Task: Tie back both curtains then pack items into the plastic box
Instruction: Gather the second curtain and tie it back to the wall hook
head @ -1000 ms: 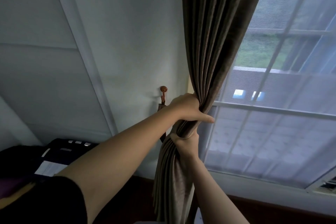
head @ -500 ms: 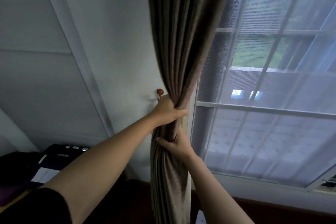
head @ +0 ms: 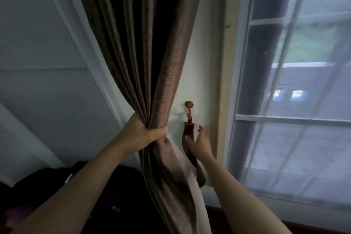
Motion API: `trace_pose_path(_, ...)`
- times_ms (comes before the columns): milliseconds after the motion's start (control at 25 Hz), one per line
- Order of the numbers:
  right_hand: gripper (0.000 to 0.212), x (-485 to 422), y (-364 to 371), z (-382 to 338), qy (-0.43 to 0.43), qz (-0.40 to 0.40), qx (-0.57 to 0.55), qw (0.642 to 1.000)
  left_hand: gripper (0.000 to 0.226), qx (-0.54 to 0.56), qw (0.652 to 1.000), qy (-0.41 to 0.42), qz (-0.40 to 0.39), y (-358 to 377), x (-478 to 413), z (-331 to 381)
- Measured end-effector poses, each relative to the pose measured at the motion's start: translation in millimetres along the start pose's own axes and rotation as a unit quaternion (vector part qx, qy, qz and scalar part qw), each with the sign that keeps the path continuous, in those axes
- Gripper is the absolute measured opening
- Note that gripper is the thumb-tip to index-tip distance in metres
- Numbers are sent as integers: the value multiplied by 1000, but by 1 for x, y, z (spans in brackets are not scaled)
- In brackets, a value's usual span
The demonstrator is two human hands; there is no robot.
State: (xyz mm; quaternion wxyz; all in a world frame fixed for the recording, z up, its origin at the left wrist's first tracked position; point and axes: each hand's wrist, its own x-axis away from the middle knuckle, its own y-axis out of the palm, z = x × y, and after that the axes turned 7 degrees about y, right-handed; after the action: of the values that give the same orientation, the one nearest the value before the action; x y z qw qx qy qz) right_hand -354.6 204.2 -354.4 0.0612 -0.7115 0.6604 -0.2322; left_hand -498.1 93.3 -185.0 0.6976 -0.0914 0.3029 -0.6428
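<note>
The curtain [head: 152, 53], brown and pleated, is hanging down the middle of the frame from the top edge. The left hand [head: 146, 133] is clenching its gathered folds just left of centre and holding them off the pale wall. Just beside it, apart from it, the right hand [head: 199, 142] is pinching the brown tieback strap [head: 200, 176] between thumb and fingers. The strap is dangling from a small round-headed hook [head: 189, 104] on the wall. The window [head: 303, 138] is filling the right side of the frame.
</note>
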Motion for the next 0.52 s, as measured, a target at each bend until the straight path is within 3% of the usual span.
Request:
trace_pose_path(160, 34, -25, 27, 7, 12, -49, -96, 994, 35, -14, 1000, 24, -6, 1, -4, -5)
trace_pose_path(280, 22, -12, 13, 42, 29, -69, -186, 980, 27, -11, 1000, 16, -19, 3, -8, -4)
trace_pose_path(440, 29, 2, -65, 71, -16, -78, -130, 988, 36, 7, 1000, 21, -22, 21, -13, 2)
trace_pose_path(520, 34, 10, -116, 72, -12, -96, -48, 994, 39, 13, 999, 23, -21, 37, -15, 8)
